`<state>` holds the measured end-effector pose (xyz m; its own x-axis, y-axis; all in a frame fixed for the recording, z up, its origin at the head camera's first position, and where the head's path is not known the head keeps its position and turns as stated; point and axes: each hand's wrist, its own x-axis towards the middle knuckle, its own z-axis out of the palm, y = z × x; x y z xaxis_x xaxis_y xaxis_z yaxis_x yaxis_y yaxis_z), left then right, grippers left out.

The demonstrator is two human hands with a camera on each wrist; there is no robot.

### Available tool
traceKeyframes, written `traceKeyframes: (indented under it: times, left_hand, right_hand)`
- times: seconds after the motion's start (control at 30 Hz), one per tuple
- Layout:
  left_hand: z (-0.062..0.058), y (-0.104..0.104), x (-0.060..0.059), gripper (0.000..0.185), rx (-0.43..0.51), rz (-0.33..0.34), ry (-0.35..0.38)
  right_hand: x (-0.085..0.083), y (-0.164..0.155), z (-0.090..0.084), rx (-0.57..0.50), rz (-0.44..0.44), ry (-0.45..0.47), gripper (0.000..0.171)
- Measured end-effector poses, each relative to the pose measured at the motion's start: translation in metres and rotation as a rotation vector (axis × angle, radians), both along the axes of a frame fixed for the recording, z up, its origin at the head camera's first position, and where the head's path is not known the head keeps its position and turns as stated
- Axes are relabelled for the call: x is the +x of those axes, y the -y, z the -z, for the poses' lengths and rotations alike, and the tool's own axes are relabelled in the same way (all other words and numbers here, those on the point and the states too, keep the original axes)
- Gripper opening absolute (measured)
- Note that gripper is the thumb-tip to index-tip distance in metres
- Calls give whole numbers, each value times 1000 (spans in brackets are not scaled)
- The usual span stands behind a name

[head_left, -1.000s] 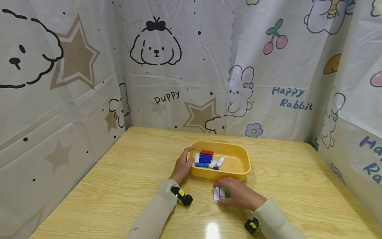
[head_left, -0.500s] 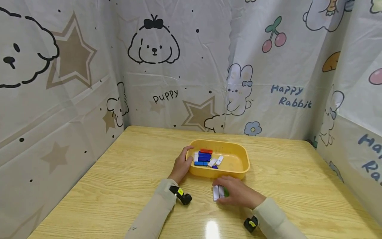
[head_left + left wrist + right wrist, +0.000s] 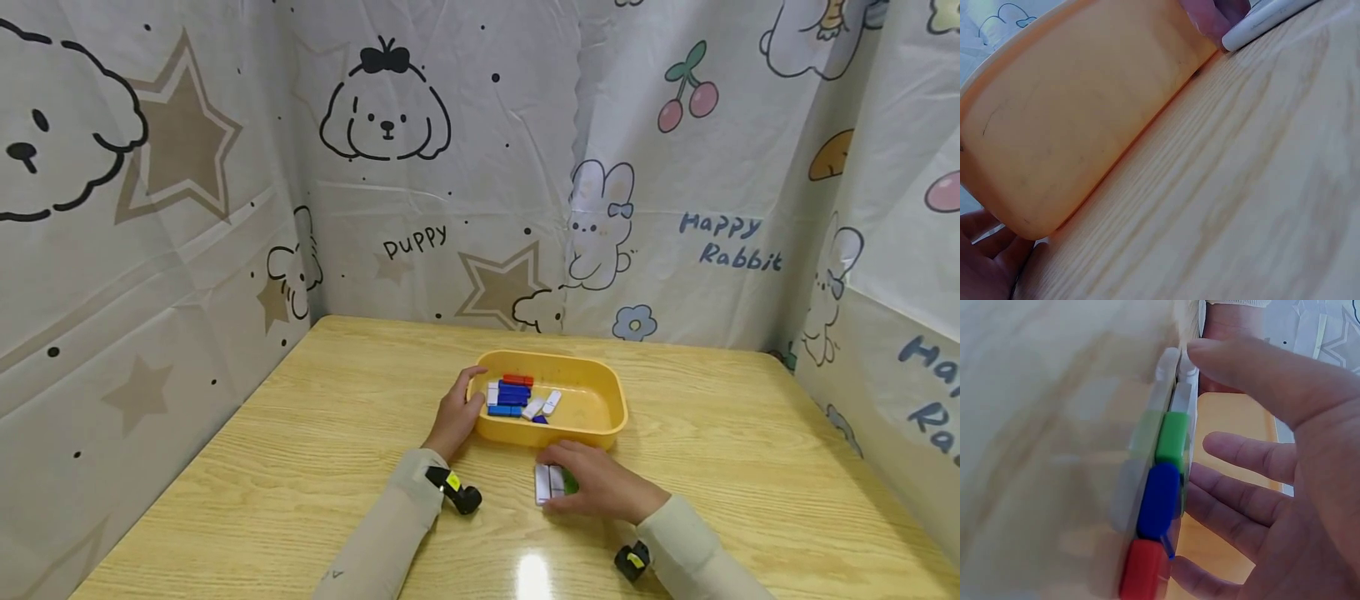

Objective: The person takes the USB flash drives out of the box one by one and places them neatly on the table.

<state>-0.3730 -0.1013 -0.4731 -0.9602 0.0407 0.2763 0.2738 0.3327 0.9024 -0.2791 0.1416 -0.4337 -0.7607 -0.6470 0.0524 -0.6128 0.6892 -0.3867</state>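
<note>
My left hand (image 3: 453,417) grips the left end of a yellow plastic tub (image 3: 615,417), thumb over the front rim and fingers around the end wall. Its fingers (image 3: 997,247) show at the tub's lower corner in the left wrist view. In front of the tub, my right hand (image 3: 600,483) spans a row of small flat oblong sticks lying side by side, resembling capped USB sticks. White sticks (image 3: 543,485) lead the row; a green (image 3: 1173,437), a blue (image 3: 1159,499) and a red stick (image 3: 1142,569) follow. Thumb and index finger hold opposite ends.
Inside the tub, several sticks gather at the left: red (image 3: 518,380), dark blue (image 3: 514,395), lighter blue (image 3: 504,411) and white (image 3: 552,402). A light wooden table (image 3: 337,392) lies beneath, with a printed curtain (image 3: 450,192) hanging around its back and sides.
The head view has shifted slightly. Both hands stay where they were, and the tub and sticks have not visibly moved.
</note>
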Motion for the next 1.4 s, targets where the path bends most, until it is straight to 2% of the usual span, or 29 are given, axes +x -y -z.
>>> traceKeyframes:
  times: [0.17,0.27,0.5,0.7,0.83,1.0,1.2,1.4]
  left_hand:
    - [0,1,1,46,0,-1,3]
    - [0,0,2,46,3,-4,4]
    - [-3,-2,1,47,2,5,-3]
    - [-4,-3,1,48,3,12,6]
    - [-3,-2,1,47,3,8,2]
    - [-2,-2,0,47,5,9,1]
    - [0,0,0,46,6,8,-1]
    - [1,1,0,45,5,0,-15]
  right_hand:
    - [-1,0,-1,-15,7,29,57]
    - [0,-1,-5,-36,-8,-3,54]
    - [1,-5,-25,-213,-31,-165,33]
    - [-13,-7,-35,-269,0,-303,20]
    - [-28,-6,-37,-252,39,-291,17]
    - [-49,-5,-35,-213,101,-215,16]
    - [-66,-2,-29,-178,171,-128,22]
    - [-81,0,-23,-131,200,-103,29]
